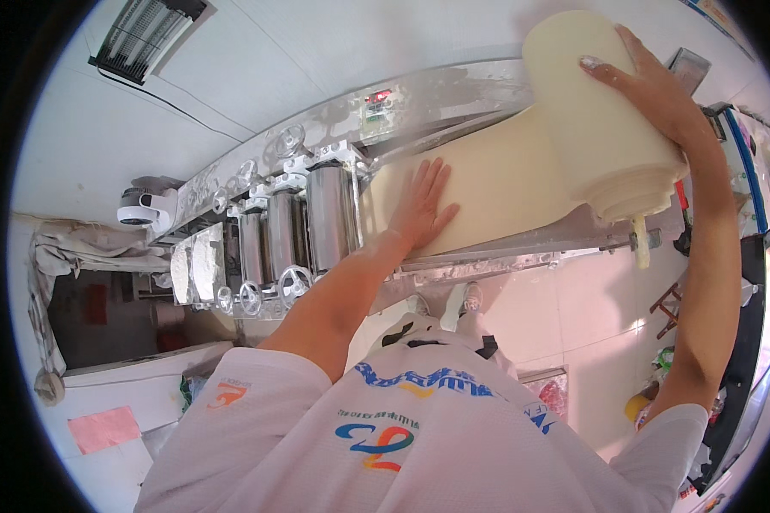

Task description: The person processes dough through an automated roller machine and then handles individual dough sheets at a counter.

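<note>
1. Nearest, the person's shoes (470, 297) stand on the floor by the machine's near side, below the metal surface (488, 259) that carries the dough sheet.
2. On the left, a small handwheel (294, 286) sits at the near end of the rollers. A sleeve or wrist could perhaps catch on it if the left forearm sinks lower.
3. The left hand (421, 209) lies palm down with fingers extended on the left part of the pale dough sheet (513, 175), pressing or resting, gripping nothing. Too much pressure could dent or stretch the sheet.
4. Left of that hand is the rightmost steel roller (328, 214); whether it turns I cannot tell. If it does, fingers straying left could be pinched, and a sheet lying askew could crease.
5. The sheet runs right to the thick dough roll (595, 107), whose layered near end steps outward. Uneven winding there could let its layers slide further.
6. The right hand (650, 90) is spread wide, thumb apart, against the roll's far right side, its arm curving around. Pushing unevenly could skew the roll and tear the sheet.
7. Farthest, a heater (145, 38) is at upper left, well apart from the dough.
</note>
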Demonstrator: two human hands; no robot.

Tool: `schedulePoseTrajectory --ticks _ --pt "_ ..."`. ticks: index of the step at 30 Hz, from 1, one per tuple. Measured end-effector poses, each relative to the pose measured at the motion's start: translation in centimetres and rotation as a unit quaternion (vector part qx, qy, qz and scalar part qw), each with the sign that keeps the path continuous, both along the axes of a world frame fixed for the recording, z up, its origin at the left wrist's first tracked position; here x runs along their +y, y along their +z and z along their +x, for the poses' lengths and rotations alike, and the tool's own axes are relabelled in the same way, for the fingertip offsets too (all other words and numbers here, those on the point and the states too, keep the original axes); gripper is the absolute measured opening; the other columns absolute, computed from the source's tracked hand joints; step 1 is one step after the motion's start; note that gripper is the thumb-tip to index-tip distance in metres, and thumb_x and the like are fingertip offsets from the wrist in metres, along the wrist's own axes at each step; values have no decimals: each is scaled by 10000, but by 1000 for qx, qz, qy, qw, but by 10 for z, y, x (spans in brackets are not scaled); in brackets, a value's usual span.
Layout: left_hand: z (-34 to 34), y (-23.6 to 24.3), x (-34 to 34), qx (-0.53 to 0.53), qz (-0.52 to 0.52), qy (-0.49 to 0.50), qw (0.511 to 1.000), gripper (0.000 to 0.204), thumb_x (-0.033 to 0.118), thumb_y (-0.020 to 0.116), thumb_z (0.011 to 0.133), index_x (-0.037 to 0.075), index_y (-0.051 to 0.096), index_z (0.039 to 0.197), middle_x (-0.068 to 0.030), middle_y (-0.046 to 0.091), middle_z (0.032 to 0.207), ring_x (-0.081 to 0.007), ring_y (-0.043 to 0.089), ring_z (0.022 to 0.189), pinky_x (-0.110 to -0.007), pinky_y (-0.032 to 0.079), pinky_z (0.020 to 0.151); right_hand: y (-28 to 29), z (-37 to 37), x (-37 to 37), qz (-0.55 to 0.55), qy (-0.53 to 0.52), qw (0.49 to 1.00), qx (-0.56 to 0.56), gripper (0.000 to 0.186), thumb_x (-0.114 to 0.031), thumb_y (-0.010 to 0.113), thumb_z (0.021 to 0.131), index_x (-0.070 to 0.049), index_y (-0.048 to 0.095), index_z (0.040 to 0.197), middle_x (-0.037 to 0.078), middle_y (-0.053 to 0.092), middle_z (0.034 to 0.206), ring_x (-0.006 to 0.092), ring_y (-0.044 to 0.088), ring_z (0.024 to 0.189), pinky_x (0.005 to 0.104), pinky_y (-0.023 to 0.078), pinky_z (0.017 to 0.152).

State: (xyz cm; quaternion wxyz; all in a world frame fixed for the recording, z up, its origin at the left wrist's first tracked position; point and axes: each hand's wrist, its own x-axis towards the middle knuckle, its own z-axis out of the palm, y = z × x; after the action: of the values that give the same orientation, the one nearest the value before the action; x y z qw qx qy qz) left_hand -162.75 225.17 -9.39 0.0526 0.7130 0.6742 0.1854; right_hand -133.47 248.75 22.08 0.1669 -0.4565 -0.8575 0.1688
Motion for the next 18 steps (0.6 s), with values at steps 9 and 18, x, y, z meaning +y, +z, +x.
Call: schedulePoseTrajectory --ticks 9,18 --pt "15 -26 10 -63 -1 192 979 853 520 472 1046 6 165 1653 -311 70 1705 -496 29 1583 -645 28 1252 -1 1 -2 72 -19 997 -20 1047 -679 673 856 -3 365 1594 279 551 1480 386 601 1311 410 438 1132" --pt "5 4 6 -49 -82 229 969 994 638 503 995 -44 164 1633 -349 120 1674 -520 53 1568 -651 39 1247 13 0 -19 13 -20 1000 -17 951 -656 650 905 -8 419 1562 257 600 1436 364 621 1286 408 460 1102"
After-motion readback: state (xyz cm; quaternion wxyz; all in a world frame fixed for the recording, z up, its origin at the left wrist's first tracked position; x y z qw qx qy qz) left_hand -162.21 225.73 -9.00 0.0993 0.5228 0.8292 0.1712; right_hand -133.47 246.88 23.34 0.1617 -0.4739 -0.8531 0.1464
